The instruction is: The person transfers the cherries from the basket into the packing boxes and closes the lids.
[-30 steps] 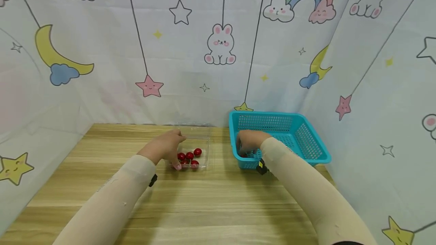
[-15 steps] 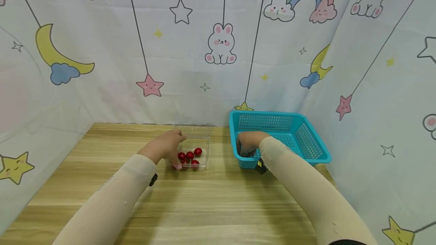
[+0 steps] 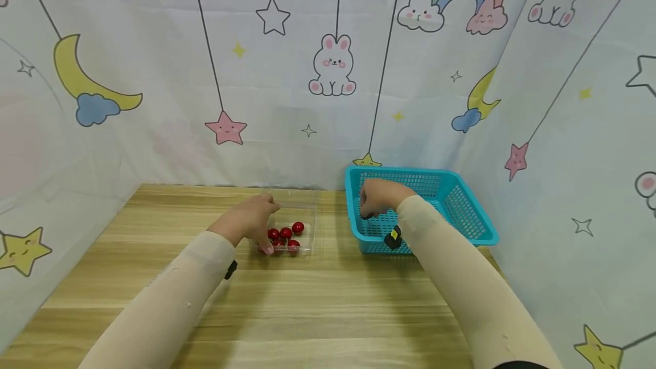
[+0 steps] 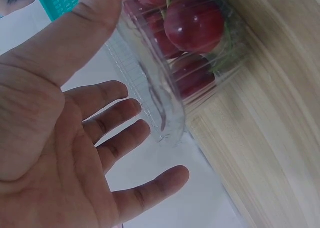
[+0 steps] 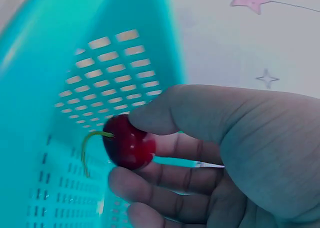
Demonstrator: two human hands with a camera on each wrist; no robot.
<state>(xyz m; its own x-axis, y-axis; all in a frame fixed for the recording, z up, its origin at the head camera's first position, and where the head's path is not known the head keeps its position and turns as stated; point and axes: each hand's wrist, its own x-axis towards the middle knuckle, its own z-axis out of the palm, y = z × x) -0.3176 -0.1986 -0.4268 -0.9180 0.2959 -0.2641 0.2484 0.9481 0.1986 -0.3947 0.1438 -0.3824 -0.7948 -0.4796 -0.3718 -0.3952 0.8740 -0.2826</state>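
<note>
My right hand point(image 3: 381, 197) is over the left part of the turquoise basket point(image 3: 400, 170). In the right wrist view it pinches a dark red cherry point(image 5: 129, 143) between thumb and fingers, the green stem point(image 5: 85, 153) curving out. My left hand point(image 3: 248, 221) lies against the left side of a clear plastic box point(image 3: 314, 215). Its thumb point(image 4: 75, 35) is at the box's edge in the left wrist view, while the other fingers spread loosely outside. Several red cherries point(image 3: 285, 233) lie in that box, partly hidden by my left hand.
The clear lid point(image 3: 292, 197) stands raised at the back of the box. Both containers sit on a wood-grain table point(image 3: 307, 312) close to a printed cloth backdrop point(image 3: 277, 158). Another cloth wall point(image 3: 564, 187) runs along the right side.
My right hand has risen from low inside the basket, moving up and slightly away from its front edge. The left hand and the cherries in the box have stayed put.
</note>
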